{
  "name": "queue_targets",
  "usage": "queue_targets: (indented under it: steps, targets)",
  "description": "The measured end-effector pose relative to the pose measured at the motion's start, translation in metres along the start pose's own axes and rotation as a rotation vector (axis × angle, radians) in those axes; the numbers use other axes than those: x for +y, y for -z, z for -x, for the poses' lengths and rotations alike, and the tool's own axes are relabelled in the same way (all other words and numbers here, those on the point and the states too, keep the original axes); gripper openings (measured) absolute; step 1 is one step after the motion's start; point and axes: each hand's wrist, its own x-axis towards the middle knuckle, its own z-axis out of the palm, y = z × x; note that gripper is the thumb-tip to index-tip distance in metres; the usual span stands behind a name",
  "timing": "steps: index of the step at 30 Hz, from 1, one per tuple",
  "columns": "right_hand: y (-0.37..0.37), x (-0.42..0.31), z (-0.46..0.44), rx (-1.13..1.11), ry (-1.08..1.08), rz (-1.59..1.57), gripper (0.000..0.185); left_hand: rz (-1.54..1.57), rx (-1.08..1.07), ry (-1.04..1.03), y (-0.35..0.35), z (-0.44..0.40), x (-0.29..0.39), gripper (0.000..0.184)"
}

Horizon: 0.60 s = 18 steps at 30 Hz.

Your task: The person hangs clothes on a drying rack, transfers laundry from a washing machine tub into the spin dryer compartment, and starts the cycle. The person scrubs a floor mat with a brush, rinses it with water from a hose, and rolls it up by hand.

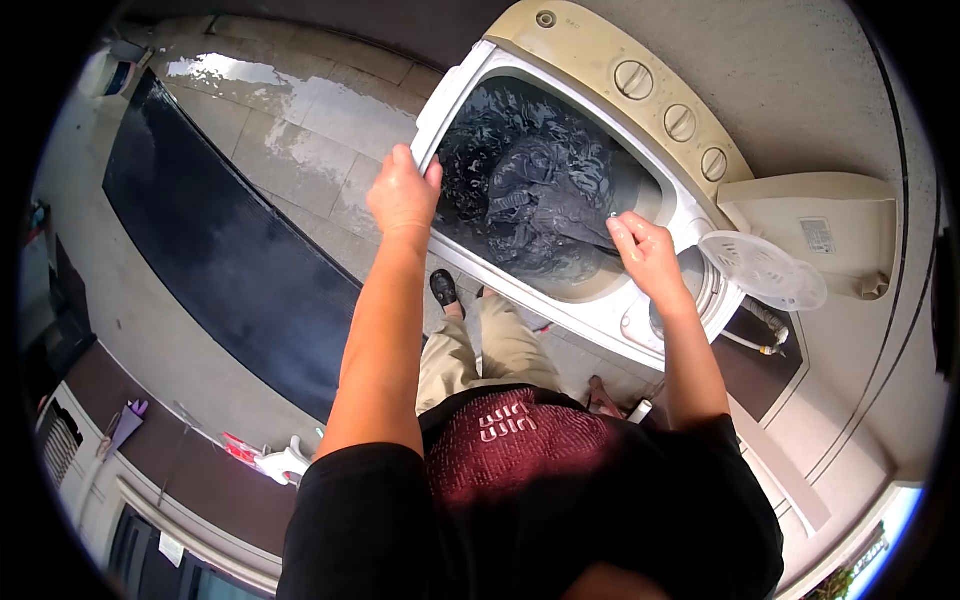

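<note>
A twin-tub washing machine (450, 105) stands in front of me, its wash tub holding dark water (475, 125). Dark grey clothing (540, 195) lies bunched in the water. At the tub's left edge, my left hand (405, 190) is closed on the white rim. Over the tub's right side, my right hand (648, 255) pinches a corner of the wet clothing, which stretches from the heap up to the fingertips. Its exact garment type is hard to make out.
Beside the wash tub is the smaller spin tub with a clear perforated lid (765, 270) and a raised cover (820, 235). Three dials (680, 123) sit on the beige panel. Wet tiles (290, 120) and a long dark panel (230, 240) lie to the left.
</note>
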Motion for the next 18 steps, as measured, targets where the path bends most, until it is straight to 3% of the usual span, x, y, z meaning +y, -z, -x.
queue_targets:
  steps: [4,6,10,12,13,14,16,18]
  targets:
    - [-0.061,0.06,-0.05,-0.03,0.045,0.348,0.036,-0.005,-0.007,0.004,0.0,-0.002,0.0,0.034]
    - [-0.095,0.066,-0.078,0.081,-0.058,0.471,0.065,0.008,-0.007,0.0,0.0,-0.002,0.0,0.034]
    - [-0.136,0.079,-0.135,-0.072,-0.283,0.526,0.086,-0.006,-0.028,0.022,0.002,-0.001,0.001,0.035]
    - [-0.172,0.118,-0.155,-0.2,-0.374,0.545,0.075,-0.026,-0.044,0.019,0.002,-0.006,0.0,0.036]
    - [-0.204,0.176,-0.169,-0.181,-0.333,0.291,0.058,-0.022,-0.053,0.024,0.003,-0.005,0.001,0.036]
    - [-0.2,0.161,-0.159,-0.184,-0.34,0.287,0.058,-0.011,-0.059,0.028,0.004,-0.004,0.002,0.036]
    - [-0.173,0.109,-0.133,0.148,-0.4,-0.079,0.044,0.005,-0.048,0.017,0.0,-0.004,0.001,0.036]
    - [-0.152,0.107,-0.116,0.128,-0.287,-0.213,0.046,-0.014,-0.044,0.032,0.001,-0.003,0.002,0.036]
